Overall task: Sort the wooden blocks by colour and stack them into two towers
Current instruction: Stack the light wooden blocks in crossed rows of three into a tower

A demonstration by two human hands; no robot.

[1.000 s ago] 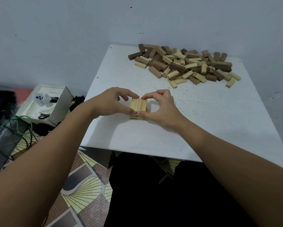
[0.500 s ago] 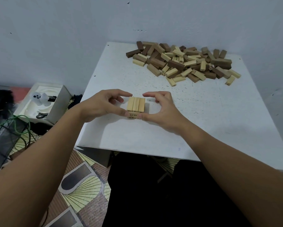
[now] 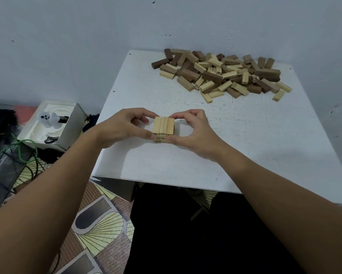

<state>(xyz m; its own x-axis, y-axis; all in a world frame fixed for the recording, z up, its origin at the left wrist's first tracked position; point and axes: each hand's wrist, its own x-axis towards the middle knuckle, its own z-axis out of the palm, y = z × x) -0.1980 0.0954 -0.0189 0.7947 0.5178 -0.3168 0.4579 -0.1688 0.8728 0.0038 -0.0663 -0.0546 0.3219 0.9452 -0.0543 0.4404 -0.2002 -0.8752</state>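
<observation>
From the head view, the left hand [image 3: 124, 128] and right hand [image 3: 194, 133] pinch the low pale wooden block stack [image 3: 163, 128] at table centre, squaring a layer (judged); next, fetch pale pieces from the mixed brown-and-pale block heap [image 3: 221, 73] at one o'clock.

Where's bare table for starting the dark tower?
Bare white table right of the right hand, between the light stack and the right edge. Also bare: the strip between the stack and the block pile. Crowded: the far edge under the pile, and around the left hand.
</observation>
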